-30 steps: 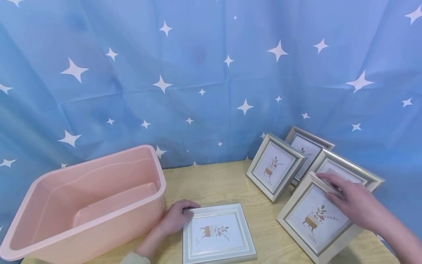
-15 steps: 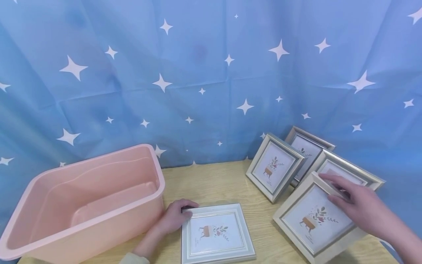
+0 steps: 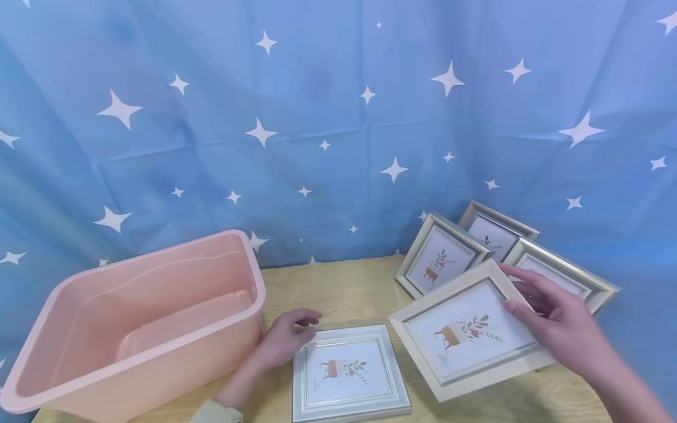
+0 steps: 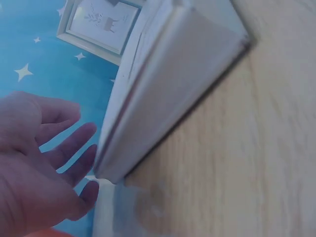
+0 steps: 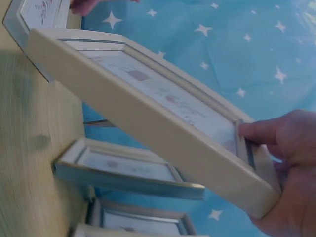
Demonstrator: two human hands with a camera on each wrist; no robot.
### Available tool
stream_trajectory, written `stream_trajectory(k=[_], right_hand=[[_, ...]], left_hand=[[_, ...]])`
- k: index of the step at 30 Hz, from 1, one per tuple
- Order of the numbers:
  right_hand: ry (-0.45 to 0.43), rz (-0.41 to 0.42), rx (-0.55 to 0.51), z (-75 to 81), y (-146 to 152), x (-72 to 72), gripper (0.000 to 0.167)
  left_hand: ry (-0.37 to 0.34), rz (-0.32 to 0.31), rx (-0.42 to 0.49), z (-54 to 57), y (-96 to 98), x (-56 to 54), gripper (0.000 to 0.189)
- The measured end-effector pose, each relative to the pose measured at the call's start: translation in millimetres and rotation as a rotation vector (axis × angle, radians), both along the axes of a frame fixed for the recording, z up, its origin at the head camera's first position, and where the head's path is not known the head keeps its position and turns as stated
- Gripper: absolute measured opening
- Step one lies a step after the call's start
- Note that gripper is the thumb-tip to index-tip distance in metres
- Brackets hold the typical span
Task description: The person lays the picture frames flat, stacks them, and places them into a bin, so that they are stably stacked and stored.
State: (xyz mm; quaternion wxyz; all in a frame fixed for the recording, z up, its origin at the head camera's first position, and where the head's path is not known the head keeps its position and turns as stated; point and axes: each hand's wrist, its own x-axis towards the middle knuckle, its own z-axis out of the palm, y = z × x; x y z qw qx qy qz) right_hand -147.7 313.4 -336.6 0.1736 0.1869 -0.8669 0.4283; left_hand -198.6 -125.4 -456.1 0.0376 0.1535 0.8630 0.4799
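Note:
My right hand (image 3: 563, 320) pinches the right-hand edge of a cream picture frame (image 3: 471, 332), thumb on its front and fingers behind. This frame is tilted and raised above the table, its plant print facing me. In the right wrist view the raised frame (image 5: 148, 123) stands well apart from the wood. A white picture frame (image 3: 349, 376) lies flat on the table, picture up. Beside its upper left corner is my left hand (image 3: 285, 338), holding nothing. The left wrist view shows those fingers (image 4: 74, 145) loosely spread, close to the white frame's side (image 4: 163, 94).
A pink plastic tub (image 3: 132, 364) stands at the left. At the back right lean more picture frames: one in front (image 3: 441, 264), a second frame (image 3: 497, 232) behind it, and a third frame (image 3: 555, 276) partly behind my right hand. A blue starred curtain (image 3: 317, 117) hangs behind the wooden table (image 3: 328, 288).
My right hand has lifted the cream frame away from the leaning ones, moving it left and turning it flatter. My left hand has let go of the white frame's corner and risen slightly.

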Motion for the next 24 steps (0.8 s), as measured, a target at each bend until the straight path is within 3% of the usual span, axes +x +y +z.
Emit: stream_trajectory(k=[3,7,15,19,24], right_hand=[[0.010,0.008,-0.045,-2.4,-9.4,-3.3,0.064],[0.022,0.037,-0.122,-6.8,-23.5,-8.6,0.063],[0.009,0.072,-0.286,-15.3,-52.1,-20.0,0.058],[0.039,0.082,-0.312,-22.0,-64.3,-26.0,0.059],[0.070,0.137,-0.345,-28.9,-81.4,-31.9,0.056]], left_hand=[[0.015,0.008,0.005,5.5,3.4,0.4,0.034],[0.096,-0.018,0.023,16.0,9.7,1.2,0.037],[0.209,-0.054,0.133,46.2,24.3,2.9,0.039],[0.254,-0.067,0.182,60.8,31.6,0.7,0.041],[0.292,-0.108,0.171,71.0,36.1,-0.6,0.043]])
